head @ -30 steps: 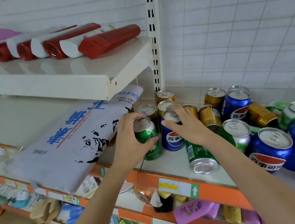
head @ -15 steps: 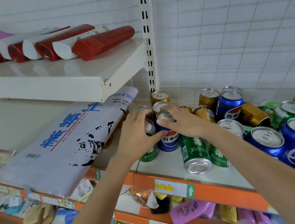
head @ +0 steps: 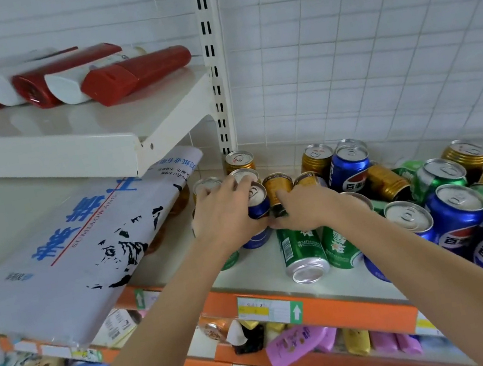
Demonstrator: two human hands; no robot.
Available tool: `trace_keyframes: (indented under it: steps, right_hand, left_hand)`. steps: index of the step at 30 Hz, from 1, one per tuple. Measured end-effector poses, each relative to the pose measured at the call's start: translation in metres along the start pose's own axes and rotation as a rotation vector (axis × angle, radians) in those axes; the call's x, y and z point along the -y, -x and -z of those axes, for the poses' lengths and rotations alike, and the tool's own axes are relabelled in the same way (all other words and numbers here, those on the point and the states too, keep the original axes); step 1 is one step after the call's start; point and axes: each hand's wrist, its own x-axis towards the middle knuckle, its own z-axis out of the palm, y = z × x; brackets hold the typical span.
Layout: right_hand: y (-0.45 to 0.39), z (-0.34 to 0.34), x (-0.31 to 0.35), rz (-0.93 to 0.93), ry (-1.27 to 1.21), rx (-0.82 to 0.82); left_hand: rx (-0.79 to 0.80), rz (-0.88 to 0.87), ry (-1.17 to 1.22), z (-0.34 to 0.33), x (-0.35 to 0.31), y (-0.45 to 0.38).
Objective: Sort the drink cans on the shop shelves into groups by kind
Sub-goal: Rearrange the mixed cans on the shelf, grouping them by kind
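Mixed drink cans crowd the shelf [head: 259, 271]. My left hand [head: 226, 214] reaches over an upright blue cola can [head: 259, 206], thumb across its front and fingers over its top. A green can [head: 230, 260] shows only its base under that wrist. My right hand [head: 306, 208] sits just right of it, thumb and fingers round the lower part of a gold can [head: 281, 185]. Two green cans [head: 302, 249] lie on their sides at the shelf front. More blue cans [head: 349, 168], gold cans [head: 316, 160] and green ones are jumbled to the right.
A large plastic-wrapped white pack [head: 83, 243] lies at the left, touching the cans. The upper shelf [head: 35, 154] with red and white bottles [head: 133, 72] overhangs it. A slotted post [head: 212, 59] stands behind. Lower shelves hold small goods.
My left hand shifted from the green can up and right onto the blue cola can. My right hand left the blue can's top and dropped to the gold can beside it.
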Motion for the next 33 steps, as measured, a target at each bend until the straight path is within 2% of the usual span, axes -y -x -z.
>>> trace_keyframes:
  steps: [3, 7, 13, 16, 19, 24, 27, 30, 33]
  right_hand:
    - [-0.005, -0.008, 0.008, -0.072, -0.067, -0.01]
    - [-0.008, -0.017, 0.012, -0.144, -0.296, -0.027]
    - [0.023, 0.019, 0.005, 0.007, -0.386, -0.093]
    - [0.042, 0.027, -0.004, 0.087, -0.38, -0.068]
    - [0.056, 0.026, -0.009, 0.155, -0.398, -0.04]
    - [0.06, 0.015, -0.005, 0.216, -0.468, -0.144]
    - [0.054, 0.014, 0.003, 0.266, -0.467, -0.129]
    - [0.05, 0.024, 0.0, 0.257, -0.481, -0.03]
    - [0.044, 0.04, -0.016, 0.168, -0.546, -0.023]
  left_hand:
    - [0.007, 0.044, 0.028, -0.001, 0.0, -0.002]
    - [0.06, 0.084, 0.113, 0.001, 0.003, -0.006]
    - [0.07, 0.076, 0.131, 0.001, 0.007, -0.005]
    - [0.083, 0.066, 0.131, 0.0, 0.008, -0.005]
    - [0.09, 0.053, 0.136, 0.001, 0.01, -0.005]
    - [0.118, 0.045, 0.126, 0.002, 0.009, -0.005]
    - [0.124, 0.036, 0.154, 0.005, 0.01, -0.005]
    - [0.143, 0.03, 0.204, 0.008, 0.012, -0.006]
    - [0.18, 0.054, 0.266, 0.011, 0.012, -0.016]
